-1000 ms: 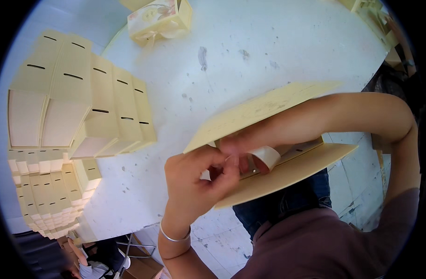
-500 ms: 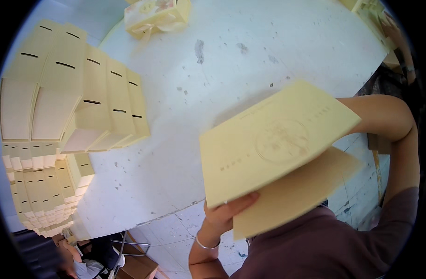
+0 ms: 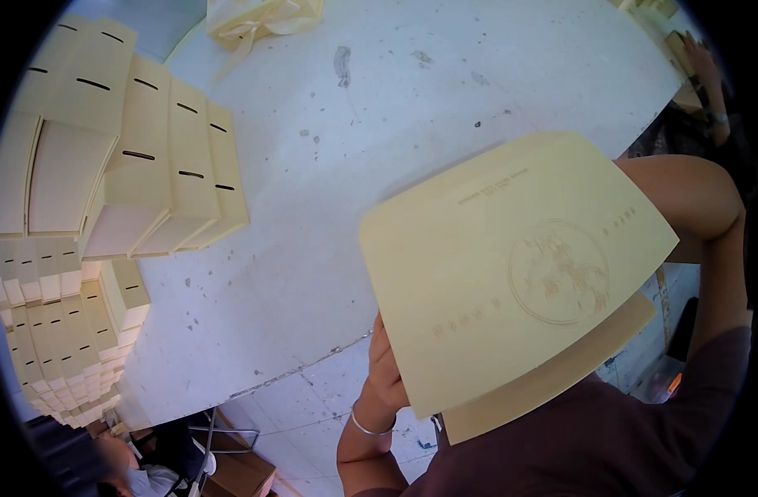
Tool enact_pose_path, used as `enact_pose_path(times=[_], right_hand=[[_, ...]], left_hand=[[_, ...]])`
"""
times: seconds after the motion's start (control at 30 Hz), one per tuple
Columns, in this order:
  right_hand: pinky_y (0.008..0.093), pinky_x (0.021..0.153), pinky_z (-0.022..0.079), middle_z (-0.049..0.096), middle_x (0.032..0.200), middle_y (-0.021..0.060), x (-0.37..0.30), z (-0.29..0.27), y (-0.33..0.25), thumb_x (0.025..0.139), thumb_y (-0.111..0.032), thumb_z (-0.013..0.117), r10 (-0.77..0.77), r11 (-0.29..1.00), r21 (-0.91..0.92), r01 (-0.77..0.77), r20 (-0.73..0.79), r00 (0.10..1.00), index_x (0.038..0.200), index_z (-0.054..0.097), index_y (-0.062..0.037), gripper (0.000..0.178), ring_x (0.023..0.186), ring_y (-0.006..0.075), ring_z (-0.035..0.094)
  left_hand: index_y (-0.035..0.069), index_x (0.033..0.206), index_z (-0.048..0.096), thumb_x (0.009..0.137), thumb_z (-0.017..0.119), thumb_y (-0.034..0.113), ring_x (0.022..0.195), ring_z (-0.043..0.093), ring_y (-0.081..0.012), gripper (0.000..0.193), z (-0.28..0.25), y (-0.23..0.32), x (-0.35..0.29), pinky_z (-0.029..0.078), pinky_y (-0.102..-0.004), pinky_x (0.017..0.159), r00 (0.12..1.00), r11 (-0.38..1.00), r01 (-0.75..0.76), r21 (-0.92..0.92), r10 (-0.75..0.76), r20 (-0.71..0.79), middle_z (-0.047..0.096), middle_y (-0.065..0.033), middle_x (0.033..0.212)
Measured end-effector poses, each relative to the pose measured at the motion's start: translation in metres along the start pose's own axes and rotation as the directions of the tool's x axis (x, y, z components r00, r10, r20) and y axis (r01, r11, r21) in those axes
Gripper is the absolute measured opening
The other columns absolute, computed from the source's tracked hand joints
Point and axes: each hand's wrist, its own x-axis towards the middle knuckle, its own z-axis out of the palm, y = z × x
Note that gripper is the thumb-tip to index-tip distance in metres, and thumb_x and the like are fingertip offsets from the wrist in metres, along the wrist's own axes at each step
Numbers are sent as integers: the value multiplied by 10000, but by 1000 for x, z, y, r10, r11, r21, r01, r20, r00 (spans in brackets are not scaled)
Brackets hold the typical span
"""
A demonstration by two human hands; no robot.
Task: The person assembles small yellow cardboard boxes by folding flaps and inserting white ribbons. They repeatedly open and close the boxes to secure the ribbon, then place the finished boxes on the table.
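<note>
In front of my chest I hold a cream cardboard box (image 3: 453,248), tilted, its broad panel facing up. A round embossed emblem and small printed lines mark this panel. A second panel or flap (image 3: 553,373) hangs below it, with a gap between the two. My left hand (image 3: 385,369), a bangle on its wrist, is closed on the left edge. My right forearm (image 3: 685,195) reaches in behind the far right side, and the box hides that hand and its fingers.
Stacked cream boxes (image 3: 147,141) with dark slots fill the left of the white table (image 3: 312,190). At the far edge lies a cream box with a ribbon bow (image 3: 263,25). Another person's hand (image 3: 702,62) shows at far right; another person (image 3: 139,464) is at lower left.
The box has turned so its embossed panel faces up more fully, and the gap to the lower flap looks narrower. My left thumb has gone out of sight. The whole view has shifted slightly.
</note>
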Motion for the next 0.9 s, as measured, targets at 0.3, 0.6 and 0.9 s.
enact_pose_path(times=[0.3,0.6,0.9], right_hand=[[322,699,467,623,850,71,16,10,18,808,-171,574,-61,989,127,70,-72,996,935,617,-90,157,800,218,594],[269,651,446,617,804,18,33,-2,17,804,-121,591,166,974,160,-160,-27,986,893,646,-125,104,738,146,584],[281,643,432,633,774,38,35,2,23,742,-127,617,189,927,328,-183,16,982,870,662,-84,143,699,150,569]], left_hand=[[51,806,646,633,704,109,936,546,-277,191,-17,7,42,452,-345,786,998,987,33,156,-23,-62,579,-96,965],[13,853,551,703,732,37,916,554,-294,236,5,8,52,461,-350,796,911,837,300,458,-108,-398,527,-183,1087],[36,856,638,716,705,61,1081,477,-343,158,28,3,41,446,-387,839,901,741,335,582,-72,-427,486,-199,1194]])
